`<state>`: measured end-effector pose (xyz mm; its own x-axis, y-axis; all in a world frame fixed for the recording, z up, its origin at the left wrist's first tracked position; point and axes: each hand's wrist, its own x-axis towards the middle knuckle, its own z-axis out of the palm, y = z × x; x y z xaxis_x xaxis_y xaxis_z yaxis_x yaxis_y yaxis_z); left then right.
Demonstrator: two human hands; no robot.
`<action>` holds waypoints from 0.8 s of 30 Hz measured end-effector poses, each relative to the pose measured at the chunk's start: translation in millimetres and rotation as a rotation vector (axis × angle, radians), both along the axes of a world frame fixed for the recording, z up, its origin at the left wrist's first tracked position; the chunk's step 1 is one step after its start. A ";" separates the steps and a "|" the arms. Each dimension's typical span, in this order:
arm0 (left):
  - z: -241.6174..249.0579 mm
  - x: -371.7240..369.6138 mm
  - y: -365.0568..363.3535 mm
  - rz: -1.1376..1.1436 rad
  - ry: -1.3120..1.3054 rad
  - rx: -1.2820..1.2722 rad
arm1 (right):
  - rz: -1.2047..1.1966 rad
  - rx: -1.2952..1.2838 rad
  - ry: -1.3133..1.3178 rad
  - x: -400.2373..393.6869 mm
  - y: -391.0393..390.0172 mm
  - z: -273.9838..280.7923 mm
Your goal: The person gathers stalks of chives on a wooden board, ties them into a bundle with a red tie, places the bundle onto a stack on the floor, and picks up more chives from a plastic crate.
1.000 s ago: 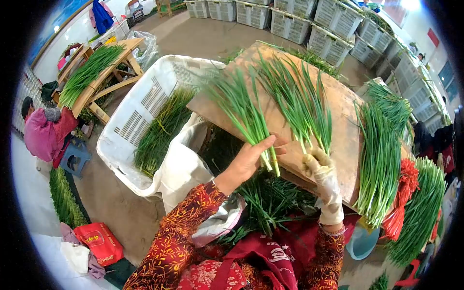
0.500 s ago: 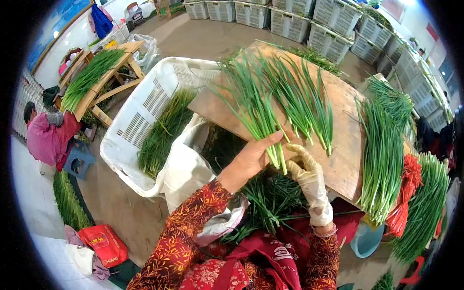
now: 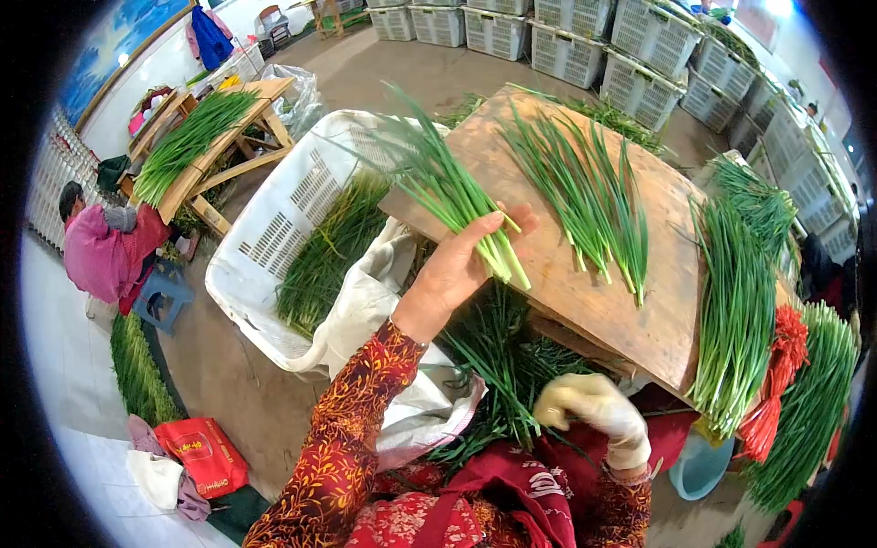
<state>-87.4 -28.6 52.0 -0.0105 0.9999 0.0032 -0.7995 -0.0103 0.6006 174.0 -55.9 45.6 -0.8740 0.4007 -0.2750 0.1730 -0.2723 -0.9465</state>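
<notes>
My bare left hand (image 3: 457, 265) is wrapped round a small bunch of green stalks (image 3: 470, 219), pale ends toward me, over the near left edge of the wooden board (image 3: 539, 247). Lower down, my gloved right hand (image 3: 589, 411) is blurred over a heap of loose greens (image 3: 502, 365) at my lap; its fingers are smeared by motion. Several stalks (image 3: 585, 201) lie spread on the board. A thick pile of greens (image 3: 731, 310) rests along the board's right side, beside a bundle of red ties (image 3: 775, 379).
A white basket (image 3: 265, 237) with greens stands left of the board, a white sack (image 3: 361, 320) against it. At the far left a person (image 3: 110, 247) sits near another wooden table (image 3: 219, 137). Stacked crates (image 3: 566, 55) line the back. A blue bucket (image 3: 702, 470) is at lower right.
My right hand has moved from beside the stalks down to the heap at my lap. My left hand has shifted slightly up and left with its bunch, whose tips are now blurred.
</notes>
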 end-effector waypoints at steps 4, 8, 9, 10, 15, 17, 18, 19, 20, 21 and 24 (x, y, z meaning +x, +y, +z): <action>2.1 10.8 -1.0 0.017 -0.098 0.021 | -0.427 1.019 -0.375 -14.8 5.1 -24.6; 3.9 31.0 -4.7 0.031 -0.104 0.005 | -0.640 0.828 -0.142 -44.3 26.8 9.6; 1.6 35.7 -5.8 0.050 -0.059 -0.001 | -0.606 0.788 -0.173 -53.9 29.5 17.4; -0.3 40.6 -6.3 0.064 -0.018 -0.006 | -0.574 0.749 -0.209 -60.0 29.0 21.6; -0.2 31.8 -1.9 0.327 0.129 0.085 | -0.157 1.053 -0.131 -56.4 17.4 3.8; -3.0 22.8 3.7 0.265 -0.007 0.115 | -0.420 1.215 -0.130 -44.0 29.7 -11.3; -0.6 23.0 2.5 0.247 -0.054 0.090 | -0.690 1.290 -0.145 -32.2 43.1 -14.9; -3.5 25.0 3.1 0.247 -0.062 0.087 | -0.760 1.169 -0.414 -22.7 55.1 -3.7; -7.8 27.3 4.7 0.182 -0.112 0.037 | -0.809 1.298 -0.497 -19.5 65.9 7.8; -12.0 29.3 7.2 0.116 -0.159 -0.009 | -0.790 1.220 -0.656 -19.9 75.0 16.2; -25.5 42.9 3.4 0.020 -0.161 -0.096 | -0.656 1.289 -0.748 -14.3 106.1 -11.3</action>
